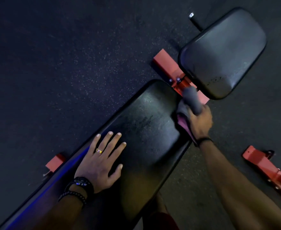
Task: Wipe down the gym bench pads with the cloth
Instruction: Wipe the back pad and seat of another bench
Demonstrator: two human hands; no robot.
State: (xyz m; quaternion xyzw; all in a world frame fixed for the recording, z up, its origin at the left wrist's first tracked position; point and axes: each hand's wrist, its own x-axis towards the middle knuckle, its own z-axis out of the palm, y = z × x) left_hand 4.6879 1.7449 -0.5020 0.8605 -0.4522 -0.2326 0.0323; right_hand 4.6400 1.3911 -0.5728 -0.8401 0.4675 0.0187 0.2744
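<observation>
Bench pads are what I'm cleaning: the long back pad (136,138) lies nearest me, the shorter seat pad (222,52) beyond it across a gap showing the red frame (166,63). My left hand (100,161) rests flat on the back pad near its left edge, fingers spread, holding nothing. My right hand (199,120) is closed around the bunched cloth (187,103), working it at the back pad's far right corner, by the gap. I judge the back pad nearly covered; next I should carry the cloth over the frame onto the seat pad.
</observation>
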